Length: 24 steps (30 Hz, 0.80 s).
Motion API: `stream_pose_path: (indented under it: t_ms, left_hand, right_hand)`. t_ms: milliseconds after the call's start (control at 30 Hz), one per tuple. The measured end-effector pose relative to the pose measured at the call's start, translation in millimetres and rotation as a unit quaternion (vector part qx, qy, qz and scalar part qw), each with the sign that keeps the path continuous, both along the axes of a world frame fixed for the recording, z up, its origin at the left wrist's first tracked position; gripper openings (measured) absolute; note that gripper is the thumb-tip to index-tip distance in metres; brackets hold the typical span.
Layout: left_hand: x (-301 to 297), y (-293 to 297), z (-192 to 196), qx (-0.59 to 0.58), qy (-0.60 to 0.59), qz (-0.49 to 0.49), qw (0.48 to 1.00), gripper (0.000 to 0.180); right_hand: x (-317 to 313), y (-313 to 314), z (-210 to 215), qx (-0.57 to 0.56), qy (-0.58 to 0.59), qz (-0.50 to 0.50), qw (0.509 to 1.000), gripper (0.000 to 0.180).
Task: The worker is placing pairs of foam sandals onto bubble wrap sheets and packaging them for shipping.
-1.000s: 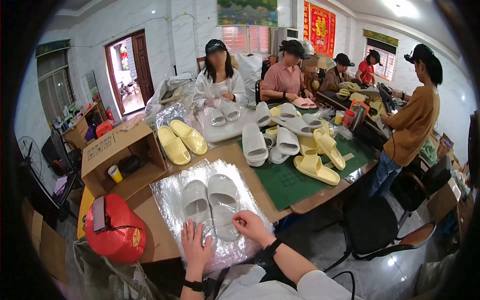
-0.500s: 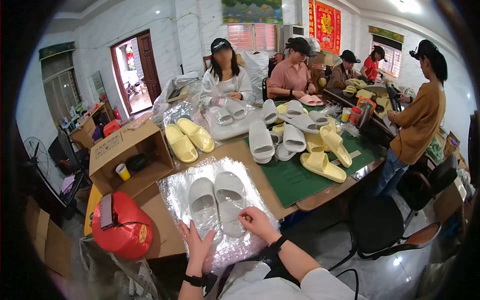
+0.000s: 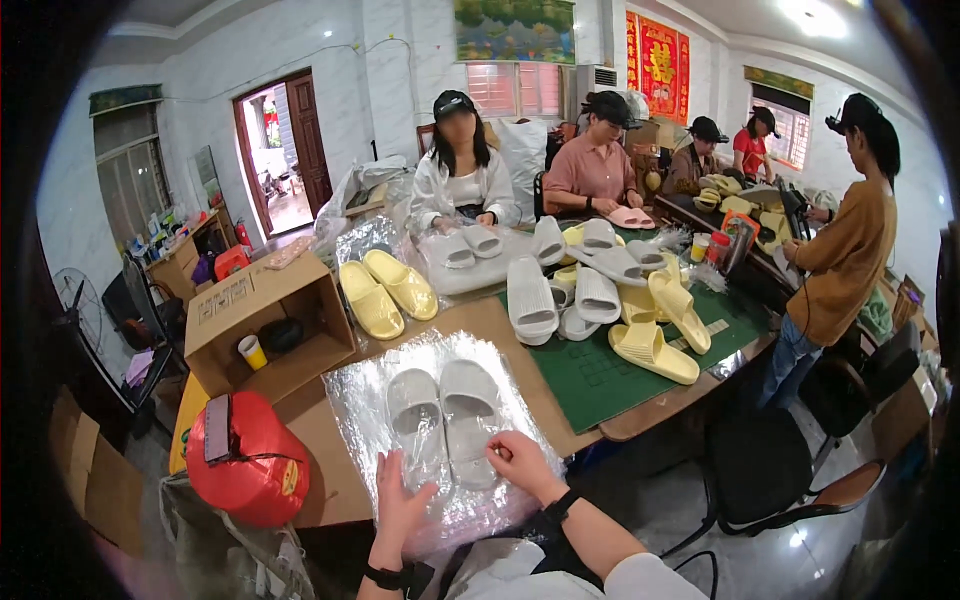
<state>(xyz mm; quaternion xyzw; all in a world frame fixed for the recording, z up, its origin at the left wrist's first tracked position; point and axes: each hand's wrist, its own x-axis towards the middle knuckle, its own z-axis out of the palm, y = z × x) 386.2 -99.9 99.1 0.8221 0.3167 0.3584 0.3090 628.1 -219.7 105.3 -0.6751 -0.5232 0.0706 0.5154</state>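
Slippers, a pale grey foam pair, lie side by side in a crinkly clear plastic bag on our desk. They look light, soft; the film looks slippery. Our left hand presses flat, open; our right hand pinches the heel end.

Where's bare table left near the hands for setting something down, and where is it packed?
Free: green mat between the bagged white slippers and the yellow slipper; a brown strip between the plastic bag and the red bundle. Crowded: the slipper pile behind the mat. Left hand and right hand rest on the bag.
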Motion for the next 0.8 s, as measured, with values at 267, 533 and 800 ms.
stream_pose_path:
  t_ms: [267,533,800]
  left_hand:
    - [24.2,-38.6,59.5,-0.262,-0.290,0.027,0.920,0.074]
    - [7.1,-30.5,56.8,-0.519,-0.337,-0.054,0.784,0.049]
    - [-9.8,-61.5,61.8,-0.499,-0.380,-0.197,0.754,0.065]
  right_hand:
    - [-1.6,0.6,2.0,-0.018,0.000,-0.012,1.000,0.018]
    - [1.2,-10.8,26.1,0.114,-0.176,-0.103,0.972,0.056]
    - [-15.9,-51.5,43.5,0.023,0.377,0.097,0.921,0.050]
